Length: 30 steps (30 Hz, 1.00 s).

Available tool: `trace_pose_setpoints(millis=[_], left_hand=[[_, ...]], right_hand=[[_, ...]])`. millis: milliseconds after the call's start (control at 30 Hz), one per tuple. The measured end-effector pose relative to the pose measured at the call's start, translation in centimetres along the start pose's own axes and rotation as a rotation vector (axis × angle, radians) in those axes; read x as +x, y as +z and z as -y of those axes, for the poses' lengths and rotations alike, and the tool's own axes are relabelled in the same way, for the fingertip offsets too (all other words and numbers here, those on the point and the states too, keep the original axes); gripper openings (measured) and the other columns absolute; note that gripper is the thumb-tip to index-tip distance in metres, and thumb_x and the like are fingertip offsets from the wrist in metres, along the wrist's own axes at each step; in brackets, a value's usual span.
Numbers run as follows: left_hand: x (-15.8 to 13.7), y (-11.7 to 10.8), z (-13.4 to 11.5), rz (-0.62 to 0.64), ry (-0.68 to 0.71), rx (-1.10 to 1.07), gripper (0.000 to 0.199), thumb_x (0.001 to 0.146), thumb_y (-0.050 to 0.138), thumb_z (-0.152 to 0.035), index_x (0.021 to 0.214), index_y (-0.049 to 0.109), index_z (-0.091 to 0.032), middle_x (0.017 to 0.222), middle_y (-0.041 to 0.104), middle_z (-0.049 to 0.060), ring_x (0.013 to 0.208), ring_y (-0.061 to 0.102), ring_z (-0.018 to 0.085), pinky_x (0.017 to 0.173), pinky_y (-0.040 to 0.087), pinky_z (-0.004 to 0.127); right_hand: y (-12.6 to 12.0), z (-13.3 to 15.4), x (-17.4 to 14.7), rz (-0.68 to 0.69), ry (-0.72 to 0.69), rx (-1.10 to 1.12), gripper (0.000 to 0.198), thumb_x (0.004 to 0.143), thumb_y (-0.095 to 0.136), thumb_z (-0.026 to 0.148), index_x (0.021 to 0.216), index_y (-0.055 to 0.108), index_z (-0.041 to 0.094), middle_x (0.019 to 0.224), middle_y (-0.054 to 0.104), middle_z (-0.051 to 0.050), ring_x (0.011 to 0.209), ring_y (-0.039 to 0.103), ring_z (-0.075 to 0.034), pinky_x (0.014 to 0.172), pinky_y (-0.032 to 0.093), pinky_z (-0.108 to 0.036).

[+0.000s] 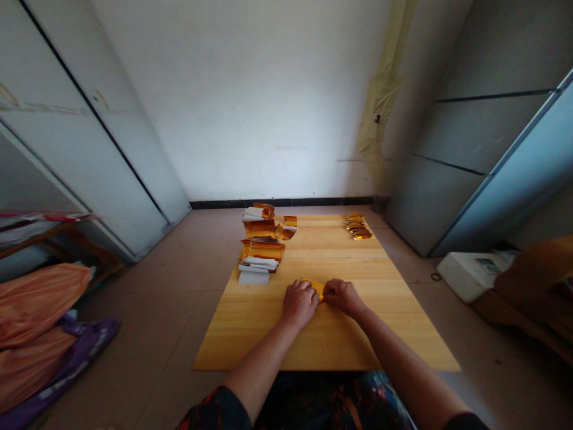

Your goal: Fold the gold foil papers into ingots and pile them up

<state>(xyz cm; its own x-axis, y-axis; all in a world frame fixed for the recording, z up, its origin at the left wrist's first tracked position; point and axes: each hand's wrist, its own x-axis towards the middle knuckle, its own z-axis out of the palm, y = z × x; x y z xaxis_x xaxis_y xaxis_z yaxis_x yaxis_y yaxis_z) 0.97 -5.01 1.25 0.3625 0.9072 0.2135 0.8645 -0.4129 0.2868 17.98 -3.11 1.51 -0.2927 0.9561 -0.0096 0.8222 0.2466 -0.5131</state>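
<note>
A sheet of gold foil paper [317, 288] lies on the wooden table between my two hands, partly covered by them. My left hand [299, 304] is closed with curled fingers on the paper's left part. At its right edge, my right hand [344, 297] pinches the same paper. Exact folds in the sheet are too small to make out. Stacks of gold and white paper [262, 248] sit at the table's left side, beyond my left hand. A row of folded gold pieces [358, 227] lies at the far right corner.
The wooden tabletop [340, 340] reaches close to my lap. Behind it stands a white wall [277, 119]. Grey cabinets [470, 131] rise on the right, with a white box [468, 276] on the floor below. Orange and purple bags [49, 340] lie at left.
</note>
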Motion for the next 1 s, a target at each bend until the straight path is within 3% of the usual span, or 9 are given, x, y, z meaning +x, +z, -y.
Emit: trace_pose_setpoints(millis=[200,667,1000], left_hand=[[-0.1,0.2,-1.2,0.004,-0.141,0.073,0.014,0.083,0.056,-0.033,0.092,0.061,-0.023,0.101,0.059,0.005,0.097,0.050,0.021,0.078,0.037,0.034],[-0.8,0.5,-0.8,-0.010,-0.110,0.052,0.018,0.079,0.060,-0.033,0.095,0.056,-0.024,0.108,0.057,0.002,0.100,0.048,0.021,0.079,0.035,0.035],[-1.0,0.1,-0.8,0.015,-0.109,0.036,0.020,0.079,0.060,-0.032,0.098,0.056,-0.026,0.112,0.055,0.002,0.103,0.047,0.021,0.082,0.035,0.036]], right_hand=[[-0.2,0.2,-0.1,0.001,-0.002,0.002,0.011,0.073,0.057,0.018,0.074,0.067,0.021,0.081,0.068,0.000,0.076,0.059,-0.013,0.068,0.036,-0.021],[0.1,-1.4,-0.1,-0.030,-0.064,0.217,0.026,0.065,0.049,0.006,0.075,0.068,0.020,0.082,0.068,-0.002,0.077,0.061,-0.014,0.072,0.045,-0.022],[0.1,-0.9,0.4,-0.013,0.002,0.170,0.017,0.069,0.055,0.013,0.076,0.068,0.021,0.083,0.069,0.000,0.077,0.061,-0.013,0.070,0.043,-0.021]])
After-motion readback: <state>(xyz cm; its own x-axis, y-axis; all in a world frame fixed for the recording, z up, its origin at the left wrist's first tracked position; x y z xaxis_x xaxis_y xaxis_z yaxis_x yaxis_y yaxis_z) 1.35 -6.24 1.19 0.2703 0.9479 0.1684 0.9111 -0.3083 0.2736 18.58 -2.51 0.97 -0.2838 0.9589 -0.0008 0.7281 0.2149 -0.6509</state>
